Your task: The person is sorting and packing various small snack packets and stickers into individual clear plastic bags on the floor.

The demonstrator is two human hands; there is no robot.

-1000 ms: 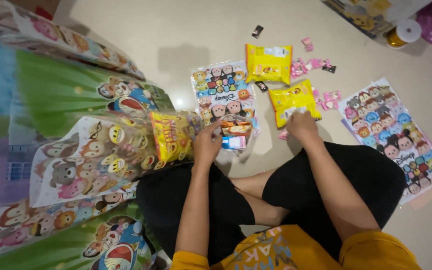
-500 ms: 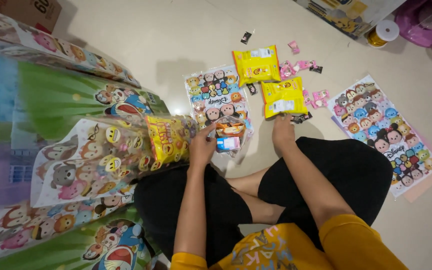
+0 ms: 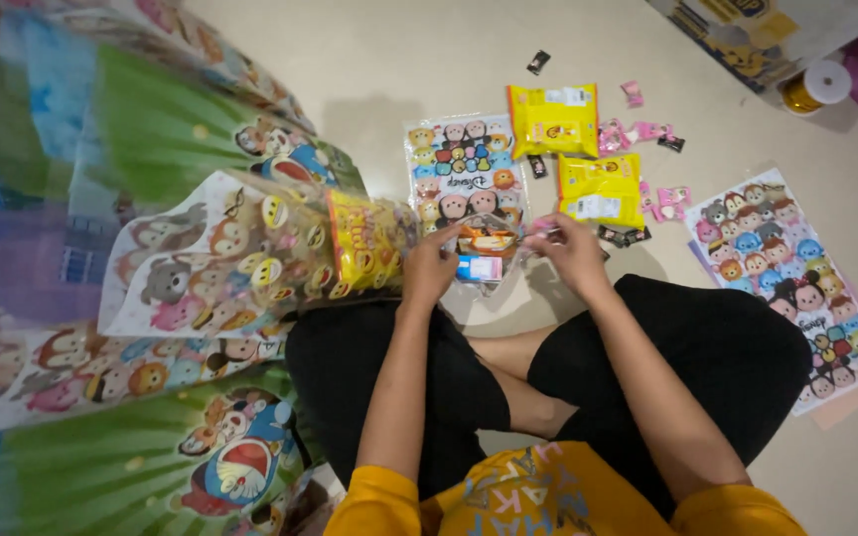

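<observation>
Fingers (image 3: 548, 226) of both hands pinching clear bag (image 3: 489, 243)

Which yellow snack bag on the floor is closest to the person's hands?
The nearer yellow bag, just beyond the right hand. The other yellow bag lies farther away, beside the cartoon-printed sheet.

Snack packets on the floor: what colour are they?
Yellow; the snack packets show best in the head view.

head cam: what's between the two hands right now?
In the head view, a clear cartoon-print bag holding small orange and blue packets spans the gap between the left hand and the right hand; both hands grip its edges.
</observation>
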